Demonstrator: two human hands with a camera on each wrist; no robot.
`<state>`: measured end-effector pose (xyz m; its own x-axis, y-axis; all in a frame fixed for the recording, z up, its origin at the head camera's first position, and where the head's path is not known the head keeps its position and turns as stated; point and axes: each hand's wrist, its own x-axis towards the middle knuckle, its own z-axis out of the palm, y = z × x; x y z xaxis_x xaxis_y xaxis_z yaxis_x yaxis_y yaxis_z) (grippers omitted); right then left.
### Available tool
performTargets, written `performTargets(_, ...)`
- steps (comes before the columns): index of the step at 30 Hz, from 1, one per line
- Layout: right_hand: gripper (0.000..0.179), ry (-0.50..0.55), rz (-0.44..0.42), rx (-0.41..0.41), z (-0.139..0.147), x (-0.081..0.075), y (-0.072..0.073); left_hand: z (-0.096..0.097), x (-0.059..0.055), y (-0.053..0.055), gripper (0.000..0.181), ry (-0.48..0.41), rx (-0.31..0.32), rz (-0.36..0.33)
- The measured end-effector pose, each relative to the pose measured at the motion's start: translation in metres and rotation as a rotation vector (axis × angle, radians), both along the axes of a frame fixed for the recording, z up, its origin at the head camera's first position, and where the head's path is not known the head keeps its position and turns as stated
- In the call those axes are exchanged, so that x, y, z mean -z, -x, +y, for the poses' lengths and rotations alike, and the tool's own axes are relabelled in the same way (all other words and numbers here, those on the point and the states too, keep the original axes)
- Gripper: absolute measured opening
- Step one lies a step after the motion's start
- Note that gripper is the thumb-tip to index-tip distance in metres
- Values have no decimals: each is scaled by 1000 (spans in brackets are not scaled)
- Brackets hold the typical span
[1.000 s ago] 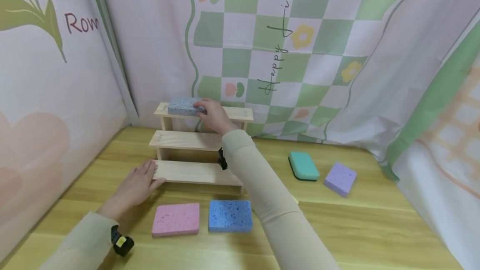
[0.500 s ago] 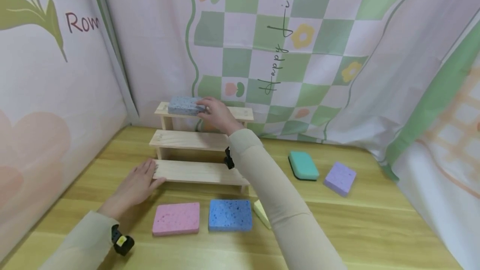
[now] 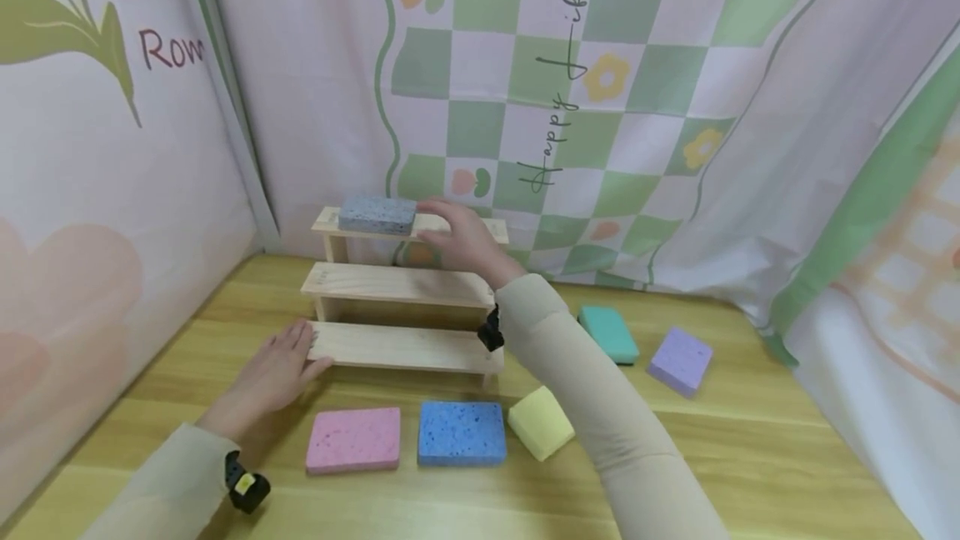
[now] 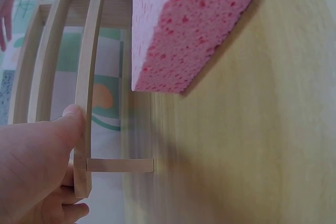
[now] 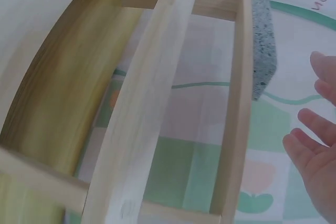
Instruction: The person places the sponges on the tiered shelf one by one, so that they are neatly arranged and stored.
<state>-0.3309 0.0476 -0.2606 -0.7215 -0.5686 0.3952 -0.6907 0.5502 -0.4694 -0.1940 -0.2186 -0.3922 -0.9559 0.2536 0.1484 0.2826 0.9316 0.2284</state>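
Right hand (image 3: pixel 468 244): fingers parted, just beside grey sponge (image 3: pixel 377 215), not touching | Grey sponge: flat on left part of wooden rack's top step (image 3: pixel 497 230) | Left hand (image 3: pixel 270 369): thumb and fingers gripping bottom step (image 3: pixel 405 347) at left end | Table (image 3: pixel 750 457), in front: pink sponge (image 3: pixel 354 438), blue sponge (image 3: pixel 461 432)

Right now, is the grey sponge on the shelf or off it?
On: the grey sponge lies flat on the top tier, the right hand apart from it.
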Motion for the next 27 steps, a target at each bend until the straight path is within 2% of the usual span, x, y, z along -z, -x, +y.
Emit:
performTargets(5,43,17,54,-26,21,2,-8,1,3,1,73,0,1,2)
performTargets(14,50,49,14,51,60,11,-24,2,3,1,72,-7,0,5)
performTargets(18,51,37,41,76,77,18,-31,2,3,0,71,-4,-7,4)
performTargets(24,53,35,25,139,103,33,-41,3,3,0,72,-11,-8,-2)
performTargets(27,53,53,27,142,115,39,-44,3,3,-1,72,-11,-8,-1)
